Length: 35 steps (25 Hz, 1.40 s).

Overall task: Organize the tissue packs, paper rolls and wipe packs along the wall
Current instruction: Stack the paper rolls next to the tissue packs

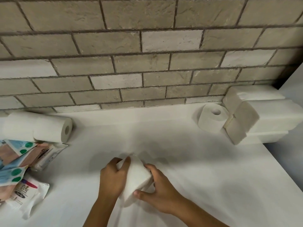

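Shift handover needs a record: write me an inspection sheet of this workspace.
Surface: white tabletop, set against the wall.
Job's things: white tissue pack held near the front; toilet roll beside stacked tissue packs at the wall, right; paper towel rolls lying at the wall, left; wipe packs heaped at the left edge, a Dove pack in front.
Clutter: nothing seen.
Grippers: left hand and right hand both grip the white tissue pack.
Cables: nothing seen.
Surroundings: brick wall.

Brick wall (147,46) of grey-beige bricks with several whiter ones and dark mortar lines, white desk (213,169) spreading out from the wall's foot, dark gap (282,79) at the wall's right end
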### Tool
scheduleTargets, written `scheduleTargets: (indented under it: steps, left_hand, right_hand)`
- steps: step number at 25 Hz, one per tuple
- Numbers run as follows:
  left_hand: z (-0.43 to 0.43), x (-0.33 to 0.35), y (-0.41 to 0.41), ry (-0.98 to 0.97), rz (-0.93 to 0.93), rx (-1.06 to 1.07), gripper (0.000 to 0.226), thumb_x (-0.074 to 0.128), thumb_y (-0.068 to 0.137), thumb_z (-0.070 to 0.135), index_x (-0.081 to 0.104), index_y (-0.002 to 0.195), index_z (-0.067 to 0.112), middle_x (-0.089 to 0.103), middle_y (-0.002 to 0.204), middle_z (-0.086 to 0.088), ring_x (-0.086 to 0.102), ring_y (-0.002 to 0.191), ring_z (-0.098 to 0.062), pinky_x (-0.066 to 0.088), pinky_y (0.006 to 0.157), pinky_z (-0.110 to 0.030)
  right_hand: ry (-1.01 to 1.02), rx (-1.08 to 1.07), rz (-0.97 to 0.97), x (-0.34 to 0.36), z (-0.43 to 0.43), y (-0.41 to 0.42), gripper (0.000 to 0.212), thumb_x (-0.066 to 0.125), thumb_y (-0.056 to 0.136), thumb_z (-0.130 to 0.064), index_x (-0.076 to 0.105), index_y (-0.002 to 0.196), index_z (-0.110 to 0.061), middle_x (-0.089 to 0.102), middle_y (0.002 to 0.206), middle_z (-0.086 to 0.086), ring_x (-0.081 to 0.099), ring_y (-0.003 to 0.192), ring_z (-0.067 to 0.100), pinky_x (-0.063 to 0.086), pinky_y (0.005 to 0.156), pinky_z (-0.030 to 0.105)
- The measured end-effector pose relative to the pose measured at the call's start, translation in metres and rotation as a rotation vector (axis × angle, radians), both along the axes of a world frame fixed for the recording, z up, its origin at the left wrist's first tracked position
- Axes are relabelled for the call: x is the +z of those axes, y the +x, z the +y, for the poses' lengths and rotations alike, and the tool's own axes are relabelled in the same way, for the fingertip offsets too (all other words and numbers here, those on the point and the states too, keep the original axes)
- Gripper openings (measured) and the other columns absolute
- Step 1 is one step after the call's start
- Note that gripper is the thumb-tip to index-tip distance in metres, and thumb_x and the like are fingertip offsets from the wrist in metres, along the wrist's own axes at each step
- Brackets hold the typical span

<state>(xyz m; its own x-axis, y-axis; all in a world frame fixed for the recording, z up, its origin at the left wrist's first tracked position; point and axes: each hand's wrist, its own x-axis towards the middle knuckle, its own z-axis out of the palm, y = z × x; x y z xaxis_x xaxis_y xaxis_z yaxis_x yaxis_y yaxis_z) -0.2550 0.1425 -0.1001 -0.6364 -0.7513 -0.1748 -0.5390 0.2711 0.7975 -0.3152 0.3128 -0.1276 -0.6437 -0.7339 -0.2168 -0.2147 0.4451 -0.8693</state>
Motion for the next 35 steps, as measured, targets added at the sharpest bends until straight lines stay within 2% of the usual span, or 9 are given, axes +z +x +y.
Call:
scheduleTargets:
  steps: [2,7,11,17,20,24,25,29,35]
  left_hand:
    - [0.002,0.013,-0.001,-0.049,0.047,-0.039,0.029,0.062,0.093,0.048,0.069,0.083,0.022,0.070,0.075,0.007,0.064,0.072,-0.006,0.046,0.062,-0.025]
    - [0.020,0.050,-0.008,0.018,0.432,-0.127,0.049,0.050,0.100,0.048,0.060,0.063,0.017,0.063,0.059,-0.002,0.056,0.054,-0.011,0.043,0.053,-0.023]
    - [0.040,0.071,-0.021,-0.035,0.618,-0.215,0.039,0.047,0.093,0.050,0.058,0.065,0.024,0.060,0.060,0.005,0.055,0.056,-0.010,0.042,0.054,-0.023]
    - [0.046,0.077,-0.028,-0.278,0.704,-0.384,0.033,0.050,0.096,0.037,0.059,0.068,0.021,0.061,0.069,0.013,0.060,0.071,-0.012,0.045,0.064,-0.023]
    - [0.048,0.081,-0.032,-0.376,0.698,-0.431,0.019,0.053,0.095,0.034,0.062,0.080,0.027,0.061,0.081,0.019,0.060,0.083,-0.008,0.045,0.072,-0.021]
    - [0.043,0.080,-0.034,-0.335,0.504,-0.402,0.019,0.060,0.096,0.038,0.059,0.115,0.035,0.056,0.115,0.027,0.053,0.113,0.002,0.038,0.092,-0.008]
    - [0.040,0.078,-0.033,-0.289,0.447,-0.402,0.019,0.062,0.096,0.037,0.058,0.114,0.038,0.057,0.114,0.027,0.054,0.114,0.003,0.039,0.091,-0.009]
    - [0.029,0.067,-0.026,-0.244,0.293,-0.469,0.006,0.062,0.096,0.032,0.066,0.097,0.036,0.065,0.097,0.022,0.062,0.100,-0.004,0.049,0.077,-0.023]
    - [0.024,0.059,-0.019,-0.239,0.158,-0.521,0.010,0.058,0.098,0.034,0.066,0.092,0.037,0.064,0.096,0.024,0.062,0.094,-0.003,0.049,0.070,-0.021]
  right_hand:
    - [-0.044,0.039,-0.032,0.007,0.003,-0.001,0.093,0.082,0.070,-0.062,0.031,0.147,-0.047,0.050,0.139,-0.017,0.052,0.126,0.003,0.048,0.107,0.033]
    - [-0.166,0.000,-0.107,0.054,0.012,-0.022,0.103,0.090,0.070,-0.046,0.023,0.148,-0.059,0.053,0.137,-0.019,0.059,0.121,0.005,0.055,0.100,0.031]
    - [-0.208,-0.033,0.068,0.086,0.017,-0.037,0.085,0.092,0.063,-0.036,0.046,0.134,-0.043,0.058,0.131,-0.015,0.060,0.120,0.011,0.056,0.096,0.041]
    - [-0.168,-0.012,0.172,0.106,0.032,-0.045,0.068,0.095,0.056,-0.033,0.065,0.116,-0.041,0.056,0.120,-0.013,0.062,0.109,0.008,0.060,0.087,0.033]
    - [-0.145,-0.062,0.256,0.107,0.039,-0.052,0.060,0.095,0.054,-0.043,0.063,0.105,-0.042,0.054,0.115,-0.018,0.060,0.105,0.003,0.058,0.087,0.028]
    - [-0.063,-0.296,0.510,0.106,0.059,-0.094,0.059,0.094,0.055,-0.047,0.057,0.100,-0.051,0.048,0.119,-0.010,0.051,0.101,-0.005,0.041,0.091,0.003]
    - [-0.036,-0.365,0.571,0.107,0.067,-0.113,0.061,0.094,0.055,-0.046,0.058,0.104,-0.051,0.048,0.120,-0.004,0.053,0.101,0.002,0.042,0.091,0.007]
    - [0.079,-0.652,0.820,0.108,0.098,-0.201,0.068,0.087,0.057,-0.055,0.061,0.116,-0.033,0.057,0.124,0.018,0.061,0.108,0.042,0.053,0.096,0.048]
    - [0.309,-0.770,0.831,0.103,0.114,-0.270,0.070,0.083,0.069,-0.059,0.056,0.128,-0.032,0.056,0.129,0.022,0.051,0.117,0.046,0.044,0.102,0.054]
